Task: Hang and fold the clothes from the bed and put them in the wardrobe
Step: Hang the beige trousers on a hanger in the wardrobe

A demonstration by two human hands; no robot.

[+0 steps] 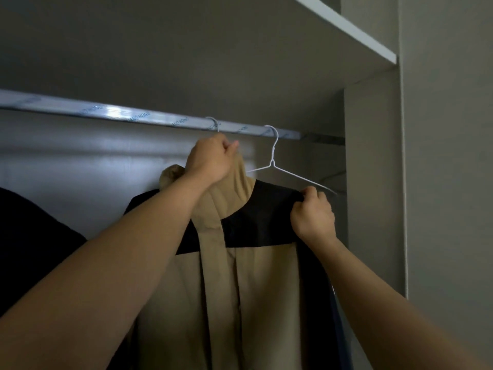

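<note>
Tan-and-black jacket (240,263) hangs just below the rail (120,113), shoulders running along it. My left hand (210,161) grips the collar right under the rail. My right hand (313,213) pinches the black shoulder, lower and further right, beneath an empty wire hanger (282,172).

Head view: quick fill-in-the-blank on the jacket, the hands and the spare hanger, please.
The left hand grips the tan ____ of the tan-and-black jacket.
The right hand pinches its ____ shoulder panel.
The empty white wire hanger hangs on the silver metal rail to the jacket's ____.
Missing: collar, black, right.
</note>
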